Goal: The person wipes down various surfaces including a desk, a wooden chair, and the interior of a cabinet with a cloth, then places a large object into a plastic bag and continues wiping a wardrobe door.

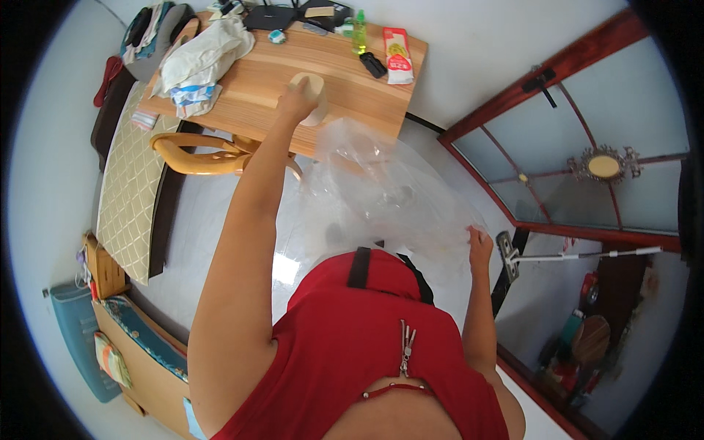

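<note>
My left hand (297, 103) reaches out over the wooden table (352, 104) and grips a pale cream, rounded container (316, 113) near its top. The container is close to the table's front edge, and my fingers cover part of it. Between my arms hangs a large clear plastic bag (379, 187), loose and crumpled. My right hand (480, 245) pinches the bag's right end. The bag's upper left part lies against the table's front edge, just below the container.
A wooden chair (201, 159) stands at the table's front. White cloth (201, 55), a green spray bottle (359, 36), a red-and-white packet (398, 58) and a black router (269, 18) are on the table. A mop (509, 257) leans by the red-framed glass door (594, 126) on the right.
</note>
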Tool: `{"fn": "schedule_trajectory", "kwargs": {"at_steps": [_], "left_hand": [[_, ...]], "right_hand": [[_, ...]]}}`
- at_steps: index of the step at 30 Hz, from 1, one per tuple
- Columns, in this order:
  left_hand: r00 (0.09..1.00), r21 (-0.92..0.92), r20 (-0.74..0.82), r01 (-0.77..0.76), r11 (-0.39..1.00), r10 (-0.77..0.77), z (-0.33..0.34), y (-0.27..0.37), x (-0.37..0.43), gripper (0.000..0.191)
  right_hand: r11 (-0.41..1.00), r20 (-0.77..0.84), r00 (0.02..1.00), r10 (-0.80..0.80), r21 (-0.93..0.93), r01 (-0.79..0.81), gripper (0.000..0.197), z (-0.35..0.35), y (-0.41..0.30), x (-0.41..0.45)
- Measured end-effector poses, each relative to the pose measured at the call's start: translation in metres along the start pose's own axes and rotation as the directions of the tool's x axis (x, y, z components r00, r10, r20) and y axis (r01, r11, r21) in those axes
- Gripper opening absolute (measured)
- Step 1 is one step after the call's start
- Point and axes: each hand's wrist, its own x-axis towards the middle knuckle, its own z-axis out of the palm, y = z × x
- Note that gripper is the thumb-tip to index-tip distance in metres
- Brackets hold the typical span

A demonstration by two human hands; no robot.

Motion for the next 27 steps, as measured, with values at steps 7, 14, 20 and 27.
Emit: {"fn": "schedule_trajectory", "kwargs": {"at_steps": [7, 14, 20, 27], "left_hand": [[0.917, 0.250, -0.353, -0.100, 0.963, 0.186, 0.013, -0.006, -0.020, 0.068], [0.854, -0.078, 0.061, -0.512, 0.855, 0.517, -0.062, 0.055, -0.134, 0.018], [0.807, -0.652, -0.093, -0.492, 0.576, 0.584, -0.126, 0.070, -0.175, 0.015], [0.738, 0.029, 0.025, -0.675, 0.738, 0.674, -0.149, 0.091, -0.221, 0.007]], "right_hand": [[0.999, 0.004, 0.999, -0.052, 0.006, 0.052, 0.028, 0.010, -0.005, 0.003], [0.992, 0.055, 0.994, -0.092, -0.078, 0.096, 0.029, 0.020, -0.001, 0.016], [0.969, 0.063, 0.974, -0.216, -0.107, 0.222, 0.027, 0.025, 0.001, 0.035], [0.996, 0.048, 0.995, -0.083, -0.014, 0.083, 0.026, 0.025, -0.002, 0.034]]}}
